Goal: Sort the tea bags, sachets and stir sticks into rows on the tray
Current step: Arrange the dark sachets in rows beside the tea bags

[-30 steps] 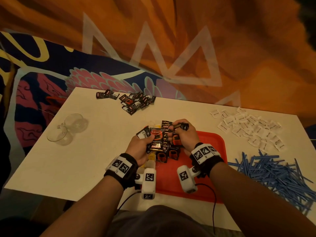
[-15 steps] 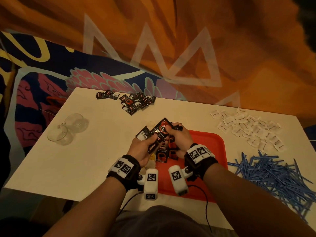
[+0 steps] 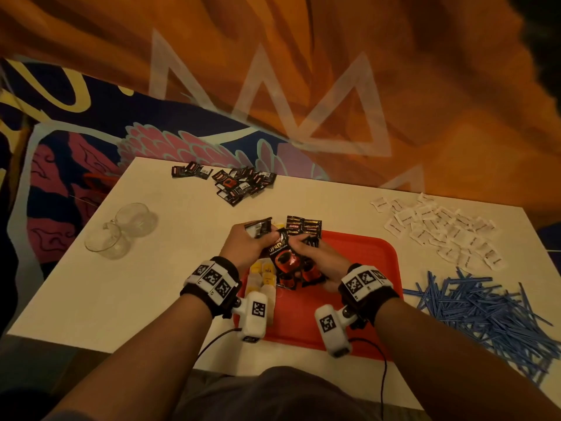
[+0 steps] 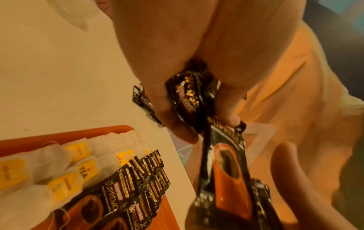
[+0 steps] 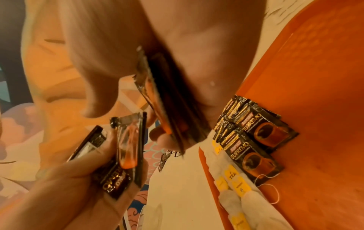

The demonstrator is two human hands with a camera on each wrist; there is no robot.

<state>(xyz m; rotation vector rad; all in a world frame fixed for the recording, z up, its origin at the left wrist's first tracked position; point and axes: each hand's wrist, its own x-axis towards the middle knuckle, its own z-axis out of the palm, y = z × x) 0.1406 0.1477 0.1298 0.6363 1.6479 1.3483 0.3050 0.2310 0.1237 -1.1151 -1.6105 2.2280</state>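
A: What's different from a moment ago?

B: Both hands have dropped lower over the tray [image 3: 373, 247]. A second back they were fanned out higher and further up the table; now they sit close together with one coffee sachet [image 3: 283, 253] face-up between them, passing from one bundle to the other.

A: So what do the hands have?

B: The left hand [image 3: 246, 247] is curled round a small stack of sachets, thumb pressing on top. The right hand [image 3: 318, 259] pinches its own stack edge-on between thumb and fingers. Neither is free.

A: What does that mean for the job?

B: I'd say the sachet row is being squared up and fed, not finished.

A: And what's on the tray?

B: Along its left side, a row of tea bags [image 4: 65, 168] with yellow tags, lying side by side. Just beside them, a row of sachets [image 5: 254, 138] overlapping like tiles. The rest of the red floor is bare.

A: Anything still off it?

B: More dark sachets [image 3: 233, 183] at the far edge of the table [image 3: 121, 299], white packets [image 3: 440, 226] to the right, and blue stir sticks [image 3: 485, 305] in a heap. Two glass cups [image 3: 121, 232] stand left.
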